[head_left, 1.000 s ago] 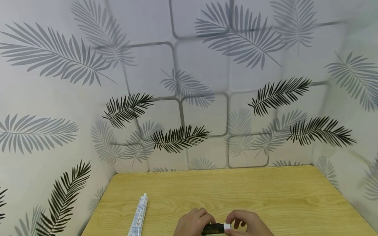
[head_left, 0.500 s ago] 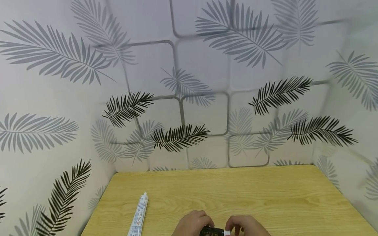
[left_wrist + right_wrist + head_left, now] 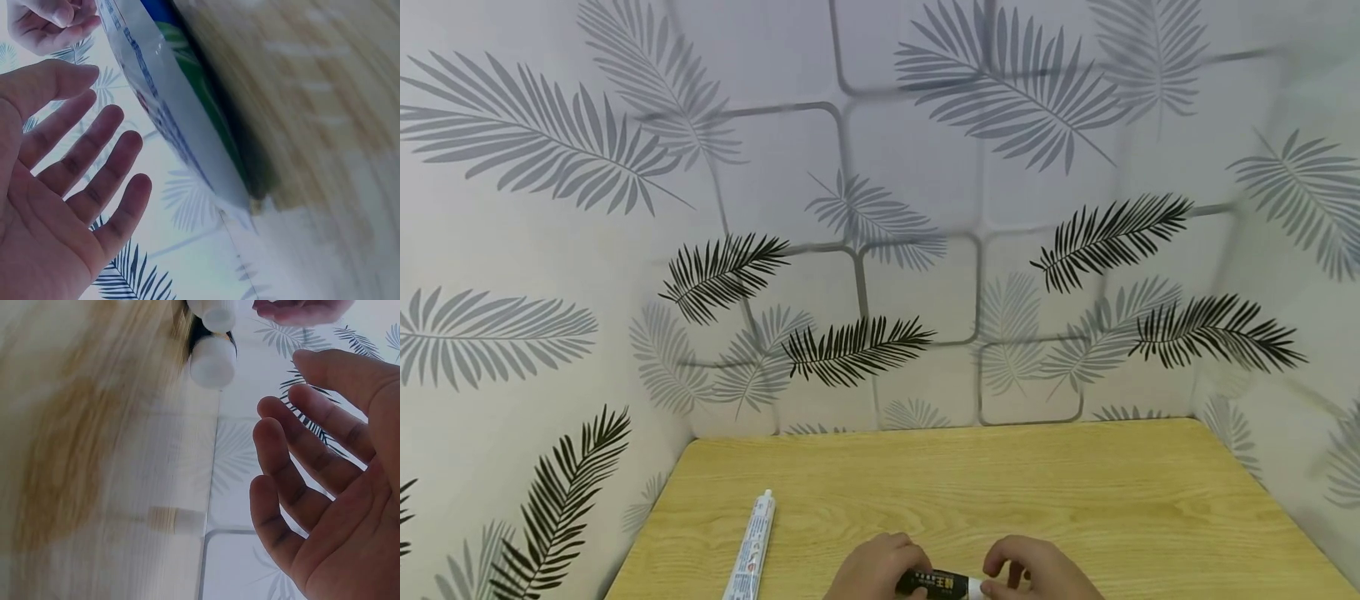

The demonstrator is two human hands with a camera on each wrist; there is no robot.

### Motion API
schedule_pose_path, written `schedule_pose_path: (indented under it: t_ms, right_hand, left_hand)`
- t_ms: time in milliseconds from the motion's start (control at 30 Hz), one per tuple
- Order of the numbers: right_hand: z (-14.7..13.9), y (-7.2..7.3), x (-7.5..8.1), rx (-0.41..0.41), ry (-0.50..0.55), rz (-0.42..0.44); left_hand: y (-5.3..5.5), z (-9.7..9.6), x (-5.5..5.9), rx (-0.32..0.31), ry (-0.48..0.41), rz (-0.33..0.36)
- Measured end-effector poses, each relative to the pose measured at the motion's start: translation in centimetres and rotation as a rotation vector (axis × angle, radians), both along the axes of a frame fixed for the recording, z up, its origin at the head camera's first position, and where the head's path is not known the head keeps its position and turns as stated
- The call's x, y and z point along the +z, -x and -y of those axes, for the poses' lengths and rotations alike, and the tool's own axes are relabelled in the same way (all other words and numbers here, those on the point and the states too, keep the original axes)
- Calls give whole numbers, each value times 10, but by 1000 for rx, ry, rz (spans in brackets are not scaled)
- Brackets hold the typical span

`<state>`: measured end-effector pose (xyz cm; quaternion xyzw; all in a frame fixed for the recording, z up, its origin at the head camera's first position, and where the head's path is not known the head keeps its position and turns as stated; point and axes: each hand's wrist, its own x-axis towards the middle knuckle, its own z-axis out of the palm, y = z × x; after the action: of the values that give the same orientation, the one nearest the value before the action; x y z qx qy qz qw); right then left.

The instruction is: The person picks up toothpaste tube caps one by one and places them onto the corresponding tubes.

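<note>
A black tube (image 3: 946,584) with gold lettering and a white cap (image 3: 976,588) lies crosswise near the table's front edge. My left hand (image 3: 880,568) grips its left end, fingers behind and thumb in front. At the cap, my right hand (image 3: 1037,571) has thumb and curved index finger close around it; their exact contact is unclear. Both wrist views differ from this: the left hand (image 3: 62,169) and right hand (image 3: 331,456) show loosely spread fingers there. A white tube (image 3: 752,546) with blue print lies to the left, its cap end pointing away.
The wooden tabletop (image 3: 1037,483) reaches back to a wall (image 3: 917,292) patterned with palm leaves, with more patterned wall on both sides. In the left wrist view, a white, blue and green tube (image 3: 162,94) is close to the camera.
The black tube has turned so its gold lettering faces up. Both hands have stayed near the same place, the right thumb and index finger shifting at the cap. The white tube has not moved.
</note>
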<state>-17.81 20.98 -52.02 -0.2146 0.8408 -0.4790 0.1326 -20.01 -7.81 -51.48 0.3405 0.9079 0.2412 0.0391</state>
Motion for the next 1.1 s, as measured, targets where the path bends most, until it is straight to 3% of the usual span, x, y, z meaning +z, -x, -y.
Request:
schedule_pose_path:
  t_ms: [167,300,600,900,1100]
  right_hand:
    - [-5,2,1,-4,-35,-80]
    - [-10,4,3,-6,-72,-162]
    - [-22,11,-2,-16,-163,-257]
    - [-27,17,-7,-32,-223,-306]
    - [-29,19,-8,-46,-248,-284]
  left_hand:
    - [3,12,-7,-46,-23,-47]
    - [5,23,-11,-71,-29,-36]
    - [2,42,-9,50,-51,36]
    - [3,59,-8,75,-66,-15]
    - [8,76,-6,111,-67,-39]
